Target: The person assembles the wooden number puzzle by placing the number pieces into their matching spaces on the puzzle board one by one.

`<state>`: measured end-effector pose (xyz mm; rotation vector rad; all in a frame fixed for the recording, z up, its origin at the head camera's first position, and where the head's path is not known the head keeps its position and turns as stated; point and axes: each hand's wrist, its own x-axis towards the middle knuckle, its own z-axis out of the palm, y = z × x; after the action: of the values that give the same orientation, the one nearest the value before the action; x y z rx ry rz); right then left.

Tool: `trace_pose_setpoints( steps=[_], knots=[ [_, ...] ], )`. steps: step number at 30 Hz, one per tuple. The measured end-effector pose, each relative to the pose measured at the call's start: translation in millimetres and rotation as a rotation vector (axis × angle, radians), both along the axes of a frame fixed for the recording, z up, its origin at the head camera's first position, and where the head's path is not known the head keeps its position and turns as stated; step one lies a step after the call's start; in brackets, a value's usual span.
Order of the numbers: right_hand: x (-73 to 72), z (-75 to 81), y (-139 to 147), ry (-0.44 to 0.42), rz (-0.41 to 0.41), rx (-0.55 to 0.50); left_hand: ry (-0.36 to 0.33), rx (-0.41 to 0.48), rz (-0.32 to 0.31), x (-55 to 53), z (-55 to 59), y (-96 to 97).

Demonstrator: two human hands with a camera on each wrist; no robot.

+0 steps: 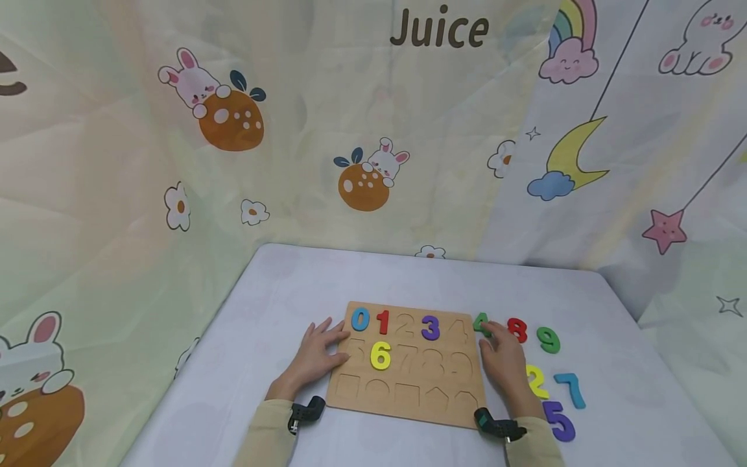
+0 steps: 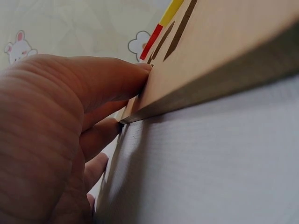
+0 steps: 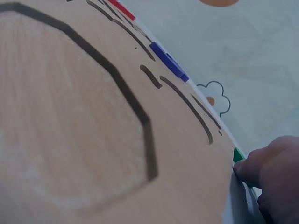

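Note:
My left hand (image 1: 316, 353) rests at the left edge of a wooden number puzzle board (image 1: 382, 399). Its fingers are spread and fairly straight, and in the left wrist view the thumb (image 2: 112, 77) lies over the board's edge. At the board's upper right corner my right hand (image 1: 503, 359) pinches a green number 4 (image 1: 481, 323) between thumb and fingers. The right wrist view shows only a bit of the green 4 (image 3: 238, 154) past the fingertips. On the board sit a blue 0 (image 1: 360, 319), a red 1 (image 1: 382, 322), a purple 3 (image 1: 430, 328) and a yellow 6 (image 1: 380, 356).
Right of the board lie a red 8 (image 1: 517, 329), a green 9 (image 1: 548, 340), a yellow 2 (image 1: 537, 383), a blue 7 (image 1: 570, 390) and a purple 5 (image 1: 558, 421). They lie on a white table (image 1: 233, 389), with a printed curtain (image 1: 315, 84) behind it.

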<state>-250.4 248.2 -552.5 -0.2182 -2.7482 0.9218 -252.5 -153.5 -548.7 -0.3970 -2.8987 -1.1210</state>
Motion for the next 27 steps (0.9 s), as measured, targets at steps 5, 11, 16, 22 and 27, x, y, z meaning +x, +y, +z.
trace_pose_setpoints(
  steps=[5,11,16,22,27],
  knots=[
    [0.2,-1.4,-1.1,0.036,-0.019,0.051,-0.005,0.002,0.0,0.5,-0.2,-0.3],
    [2.0,-1.3,-2.5,0.063,-0.04,0.053,-0.008,0.01,-0.002,0.5,-1.4,-1.2],
    [3.5,0.5,-2.5,0.054,-0.044,0.046,-0.006,0.012,-0.005,0.7,-1.3,-1.7],
    [5.5,3.0,-2.2,0.053,-0.044,0.057,-0.011,0.007,-0.003,0.9,-0.5,-1.1],
    [6.2,6.1,-1.9,0.044,-0.017,0.07,-0.013,0.004,0.003,-0.1,0.0,-0.6]
  ],
)
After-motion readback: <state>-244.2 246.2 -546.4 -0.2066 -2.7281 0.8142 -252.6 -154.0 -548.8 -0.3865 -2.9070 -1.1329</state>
